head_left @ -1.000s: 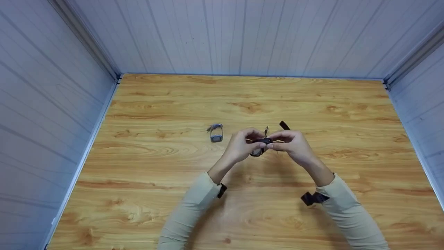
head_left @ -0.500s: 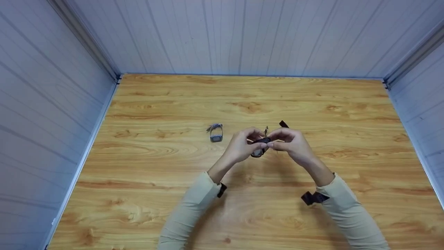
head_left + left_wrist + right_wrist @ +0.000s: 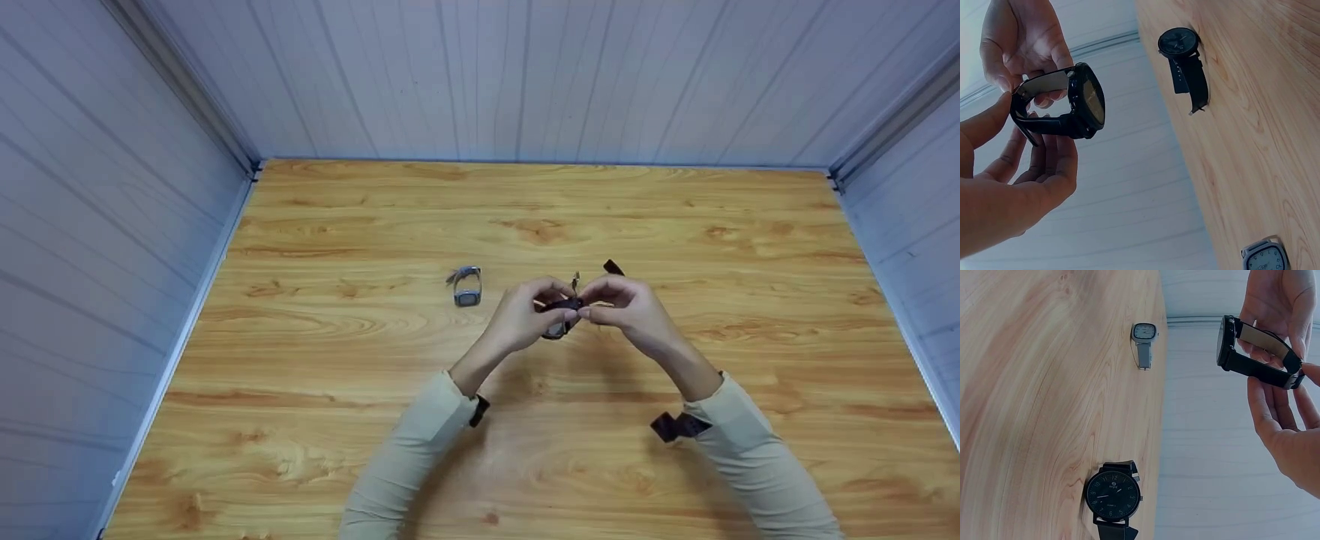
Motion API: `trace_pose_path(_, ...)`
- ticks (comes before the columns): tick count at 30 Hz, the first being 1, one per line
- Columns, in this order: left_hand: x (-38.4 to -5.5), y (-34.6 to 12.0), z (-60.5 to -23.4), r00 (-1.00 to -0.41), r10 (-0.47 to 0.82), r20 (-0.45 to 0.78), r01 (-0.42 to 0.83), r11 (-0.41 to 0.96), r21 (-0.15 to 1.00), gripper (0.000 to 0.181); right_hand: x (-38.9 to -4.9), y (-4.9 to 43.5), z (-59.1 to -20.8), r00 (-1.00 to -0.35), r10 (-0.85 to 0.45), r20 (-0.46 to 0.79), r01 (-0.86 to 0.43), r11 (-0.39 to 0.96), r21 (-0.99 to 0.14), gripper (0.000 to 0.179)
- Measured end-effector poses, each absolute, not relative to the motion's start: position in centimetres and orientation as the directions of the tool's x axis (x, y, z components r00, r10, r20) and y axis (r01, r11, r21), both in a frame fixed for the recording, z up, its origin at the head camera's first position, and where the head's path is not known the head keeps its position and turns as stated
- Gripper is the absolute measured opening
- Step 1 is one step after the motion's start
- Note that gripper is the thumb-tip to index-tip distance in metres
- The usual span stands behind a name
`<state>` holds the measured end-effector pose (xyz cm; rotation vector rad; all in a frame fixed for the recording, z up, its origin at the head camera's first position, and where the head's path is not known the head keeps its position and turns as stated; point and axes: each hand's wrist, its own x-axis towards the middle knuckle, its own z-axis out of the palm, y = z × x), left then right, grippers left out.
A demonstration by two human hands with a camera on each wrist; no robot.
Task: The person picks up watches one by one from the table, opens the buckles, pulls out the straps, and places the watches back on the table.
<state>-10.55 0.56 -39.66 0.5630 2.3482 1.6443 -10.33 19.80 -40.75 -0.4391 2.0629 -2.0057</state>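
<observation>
Both hands hold one black wristwatch (image 3: 1086,98) in the air, its strap bent into a loop. My left hand (image 3: 516,316) pinches the strap between thumb and fingers. From the other side, the thumb and fingers of my right hand (image 3: 639,313) grip the strap near its fastening end. In the right wrist view the held watch's case is seen edge-on, with a pale lining inside the strap (image 3: 1264,338). The fingers partly hide the strap where its ends meet.
A second black watch (image 3: 1112,496) lies face up on the table; in the head view my right hand covers most of it and a strap end (image 3: 613,268) shows. A grey square watch (image 3: 467,298) rests to the left. White panel walls (image 3: 487,82) enclose the wooden table (image 3: 337,420).
Hands and held watch stay in nearly the same place. The right fingers shift slightly at the strap, and a little less of the strap end behind that hand shows now.
</observation>
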Motion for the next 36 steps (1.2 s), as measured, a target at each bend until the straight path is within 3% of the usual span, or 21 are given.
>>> trace_pose_path(36, -10.18, 0.78, -39.77, -0.912, 0.397, 0.105, 0.241, 0.311, 0.919, 0.015, -10.41, 19.44, -40.75, -0.927, -0.365, 0.084, -0.067, -0.058, -0.996, 0.016)
